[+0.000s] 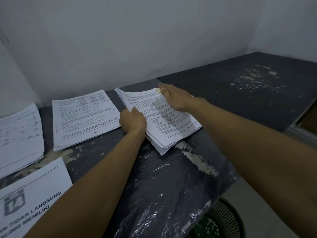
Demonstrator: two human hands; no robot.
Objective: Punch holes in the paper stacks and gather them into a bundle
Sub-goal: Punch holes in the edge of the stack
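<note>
Nearest, a printed cover sheet point(34, 194) lies on the dark desk point(240, 93). Farther, the left hand point(132, 121) grips the paper stack's point(171, 121) left edge; the right hand point(175, 98) rests flat, fingers straight, on its far corner.

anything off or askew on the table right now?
Yes. The paper stack under both hands sits rotated against the neighbouring stack, with its sheets fanned unevenly at the near corner. The dark table covering is peeling in pale patches. A green basket on the floor holds white specks.
</note>
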